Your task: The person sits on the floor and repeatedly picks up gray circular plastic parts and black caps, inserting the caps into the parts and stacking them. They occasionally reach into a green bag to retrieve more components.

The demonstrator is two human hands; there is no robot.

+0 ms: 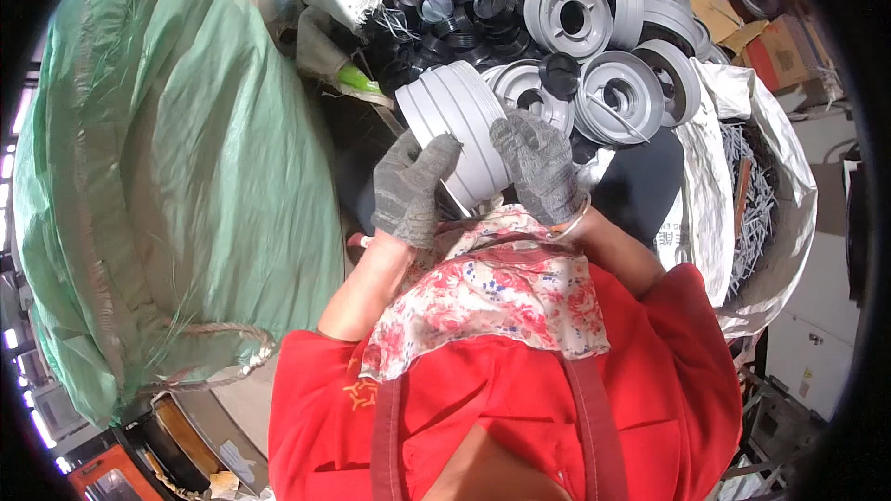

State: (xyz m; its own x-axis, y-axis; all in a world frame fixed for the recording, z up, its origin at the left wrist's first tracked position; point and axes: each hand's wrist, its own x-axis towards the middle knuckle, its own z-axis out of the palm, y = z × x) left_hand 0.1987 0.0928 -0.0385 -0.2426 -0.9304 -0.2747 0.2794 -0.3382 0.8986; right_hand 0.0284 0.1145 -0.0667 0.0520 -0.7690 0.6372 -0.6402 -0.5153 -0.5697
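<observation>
A light grey plastic cylinder [452, 121] with ribbed bands is held tilted in front of my chest, between both gloved hands. My left hand [411, 184], in a grey knit glove, grips its near left side, with the thumb lying on the outer wall. My right hand [538, 162], gloved the same way, is closed against its right rim, fingers curled. What the fingertips touch inside the rim is hidden. Just beyond lie several grey ring-shaped plastic parts [620, 97] with open hubs, and a black round cap [560, 76] rests among them.
Many black threaded caps [464, 14] are heaped at the back. A large green woven sack [186, 176] fills the left side. On the right stands a white sack [789, 186] holding thin grey plastic strips [750, 209]. Cardboard boxes [784, 51] sit at the far right.
</observation>
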